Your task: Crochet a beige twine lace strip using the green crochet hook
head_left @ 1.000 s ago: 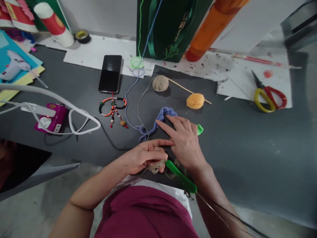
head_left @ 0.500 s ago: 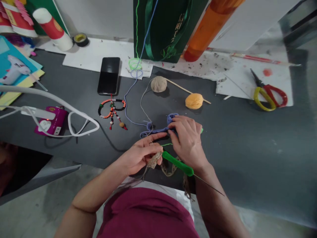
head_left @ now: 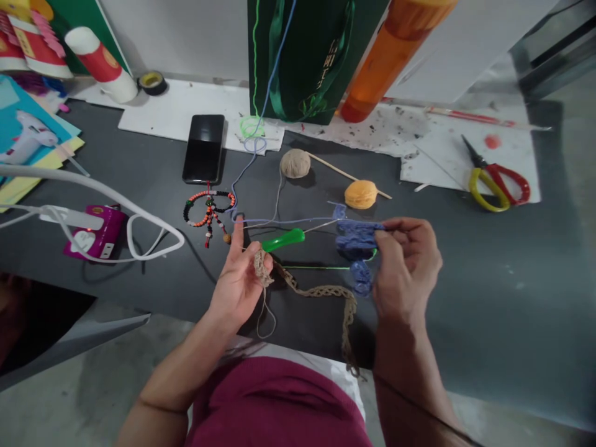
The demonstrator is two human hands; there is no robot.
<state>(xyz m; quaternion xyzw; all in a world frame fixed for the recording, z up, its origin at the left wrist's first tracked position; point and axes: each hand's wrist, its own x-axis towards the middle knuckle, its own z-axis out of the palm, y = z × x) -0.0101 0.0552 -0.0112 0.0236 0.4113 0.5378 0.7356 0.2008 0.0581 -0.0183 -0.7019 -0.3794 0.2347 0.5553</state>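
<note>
My left hand (head_left: 239, 287) pinches the end of a beige crochet lace strip (head_left: 316, 292), with its index finger pointing up. The strip runs across the dark tabletop and down past the front edge. My right hand (head_left: 407, 267) grips a blue crochet piece (head_left: 356, 239) above the table. A green-handled crochet hook (head_left: 282, 239) lies between my hands, its thin metal shaft reaching toward the blue piece. Blue yarn (head_left: 288, 220) leads from that piece to the left, then back toward the papers.
A ball of beige yarn (head_left: 295, 163) and an orange yarn ball (head_left: 361, 194) on a wooden stick sit ahead. Nearby are a black phone (head_left: 203, 149), a beaded keychain (head_left: 209, 211), red-and-yellow scissors (head_left: 493, 180), a magenta power strip (head_left: 95, 233) and a white cable (head_left: 93, 186).
My hands have moved apart. The right hand has lifted the blue piece up and to the right. The green hook no longer lies against my right hand, and more of the beige strip shows.
</note>
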